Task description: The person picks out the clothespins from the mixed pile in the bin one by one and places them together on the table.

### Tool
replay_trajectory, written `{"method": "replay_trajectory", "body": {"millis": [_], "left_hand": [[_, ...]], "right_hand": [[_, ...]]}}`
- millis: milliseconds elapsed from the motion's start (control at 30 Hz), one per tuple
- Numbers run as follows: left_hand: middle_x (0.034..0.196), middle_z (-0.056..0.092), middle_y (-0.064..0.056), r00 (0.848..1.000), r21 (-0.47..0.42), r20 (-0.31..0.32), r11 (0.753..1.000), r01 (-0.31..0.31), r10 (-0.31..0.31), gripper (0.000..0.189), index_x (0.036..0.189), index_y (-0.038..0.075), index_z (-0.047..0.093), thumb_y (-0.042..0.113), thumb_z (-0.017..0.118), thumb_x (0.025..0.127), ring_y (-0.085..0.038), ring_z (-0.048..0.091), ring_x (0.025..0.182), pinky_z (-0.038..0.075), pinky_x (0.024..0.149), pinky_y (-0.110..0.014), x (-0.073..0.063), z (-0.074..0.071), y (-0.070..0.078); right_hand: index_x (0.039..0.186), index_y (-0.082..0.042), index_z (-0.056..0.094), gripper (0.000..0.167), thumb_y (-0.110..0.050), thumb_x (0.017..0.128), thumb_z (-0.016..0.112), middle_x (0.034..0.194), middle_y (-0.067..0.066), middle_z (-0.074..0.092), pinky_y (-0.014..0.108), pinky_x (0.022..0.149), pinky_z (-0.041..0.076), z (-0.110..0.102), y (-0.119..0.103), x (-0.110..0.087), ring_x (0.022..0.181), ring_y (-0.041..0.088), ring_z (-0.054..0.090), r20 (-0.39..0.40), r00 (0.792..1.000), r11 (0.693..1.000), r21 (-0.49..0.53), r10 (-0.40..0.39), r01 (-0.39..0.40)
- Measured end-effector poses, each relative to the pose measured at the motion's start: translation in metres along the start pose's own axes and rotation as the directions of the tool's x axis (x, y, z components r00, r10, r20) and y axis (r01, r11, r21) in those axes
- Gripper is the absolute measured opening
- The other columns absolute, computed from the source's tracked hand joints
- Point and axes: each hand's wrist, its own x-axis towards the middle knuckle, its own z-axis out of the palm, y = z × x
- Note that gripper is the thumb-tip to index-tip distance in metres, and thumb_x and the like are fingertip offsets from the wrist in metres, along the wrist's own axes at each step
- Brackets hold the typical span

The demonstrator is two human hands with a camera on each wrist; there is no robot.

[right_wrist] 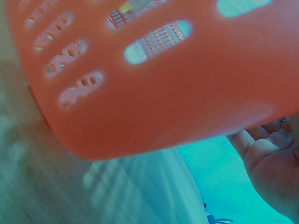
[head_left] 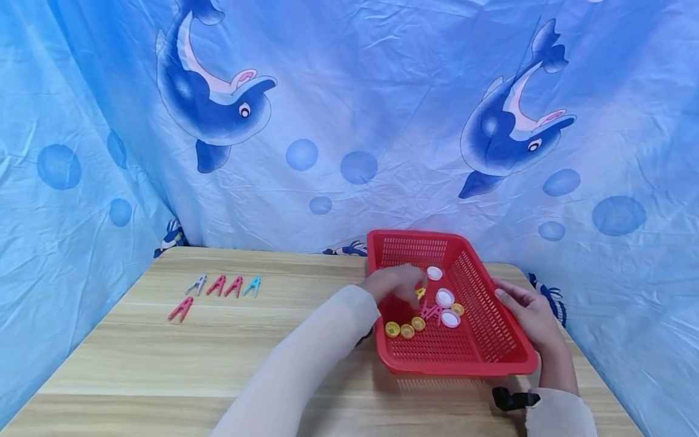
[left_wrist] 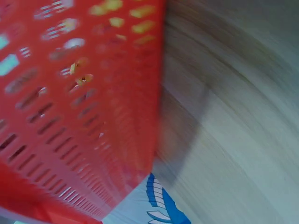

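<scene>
A red plastic basket [head_left: 459,364] with slotted walls stands at the right of the table. My left hand [head_left: 397,284] reaches over its left wall, fingers pointing down beside a yellow clothespin [head_left: 420,294]; I cannot tell whether they pinch it. With the thumb over the rim, my right hand [head_left: 526,311] grips the basket's right side. Close to the left fingers lie pink clothespins [head_left: 435,312], white round caps [head_left: 445,297] and several yellow caps [head_left: 407,331]. In the left wrist view, the basket's slotted wall [left_wrist: 70,140] hides the left hand.
Several clothespins lie on the wooden table [head_left: 164,364] at the left: a row with a light grey one [head_left: 196,284], red ones [head_left: 233,286] and a blue one [head_left: 253,286], and another red clothespin [head_left: 181,309] nearer. A blue dolphin-print curtain [head_left: 338,109] surrounds the table.
</scene>
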Motion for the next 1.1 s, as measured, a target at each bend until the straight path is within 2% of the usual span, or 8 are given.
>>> {"method": "replay_trajectory", "body": {"millis": [133, 267, 467, 600, 867, 1100], "left_hand": [[0.113, 0.064, 0.007, 0.997, -0.051, -0.058, 0.997, -0.051, 0.048, 0.064, 0.128, 0.026, 0.065, 0.023, 0.095, 0.072, -0.014, 0.061, 0.104, 0.059, 0.089, -0.040, -0.005, -0.008, 0.001], [0.119, 0.065, 0.005, 0.988, -0.067, -0.117, 0.992, -0.105, 0.097, 0.061, 0.133, 0.023, 0.064, 0.024, 0.090, 0.079, -0.014, 0.060, 0.105, 0.058, 0.091, -0.040, -0.011, -0.014, 0.002], [0.113, 0.065, 0.005, 0.973, -0.108, -0.197, 0.984, -0.143, 0.120, 0.055, 0.130, 0.021, 0.065, 0.027, 0.088, 0.080, -0.013, 0.060, 0.099, 0.059, 0.087, -0.039, -0.021, -0.023, 0.000], [0.111, 0.065, 0.005, 0.956, -0.073, -0.254, 0.983, -0.171, 0.148, 0.049, 0.128, 0.019, 0.066, 0.029, 0.085, 0.084, -0.011, 0.058, 0.099, 0.057, 0.086, -0.034, -0.028, -0.028, -0.001], [0.104, 0.064, 0.003, 0.934, -0.039, -0.337, 0.990, -0.135, 0.115, 0.047, 0.125, 0.014, 0.067, 0.029, 0.084, 0.084, -0.012, 0.060, 0.091, 0.057, 0.076, -0.027, -0.049, -0.040, -0.006], [0.114, 0.065, -0.001, 0.914, 0.011, -0.391, 0.994, -0.111, 0.107, 0.047, 0.128, 0.011, 0.067, 0.030, 0.080, 0.087, -0.014, 0.059, 0.098, 0.057, 0.082, -0.031, -0.066, -0.047, -0.022]], "right_hand": [[0.157, -0.015, 0.043, 0.071, -0.050, 0.098, 0.064, 0.112, -0.010, 0.070, 0.048, 0.076, 0.061, 0.000, 0.000, 0.000, 0.094, 0.025, 0.076, 0.004, 1.000, 1.000, 0.002, 0.006, -0.006], [0.156, -0.014, 0.043, 0.072, -0.050, 0.098, 0.064, 0.112, -0.010, 0.070, 0.047, 0.076, 0.061, -0.001, -0.001, 0.000, 0.093, 0.025, 0.076, 0.001, 1.000, 1.000, -0.002, 0.009, -0.009], [0.157, -0.015, 0.043, 0.073, -0.051, 0.097, 0.064, 0.114, -0.009, 0.070, 0.048, 0.077, 0.061, -0.002, -0.002, -0.001, 0.094, 0.026, 0.076, 0.000, 1.000, 1.000, -0.003, 0.016, -0.016], [0.157, -0.016, 0.042, 0.073, -0.051, 0.097, 0.065, 0.114, -0.008, 0.070, 0.048, 0.077, 0.061, -0.002, -0.002, -0.002, 0.095, 0.027, 0.076, -0.001, 1.000, 1.000, 0.000, 0.020, -0.020], [0.158, -0.017, 0.042, 0.074, -0.052, 0.096, 0.065, 0.116, -0.008, 0.070, 0.048, 0.078, 0.061, -0.001, -0.001, -0.002, 0.095, 0.028, 0.076, -0.003, 1.000, 1.000, 0.003, 0.021, -0.021], [0.158, -0.017, 0.042, 0.075, -0.053, 0.096, 0.065, 0.117, -0.007, 0.070, 0.048, 0.078, 0.061, 0.000, 0.000, -0.002, 0.096, 0.028, 0.076, -0.006, 1.000, 1.000, 0.000, 0.020, -0.020]]}}
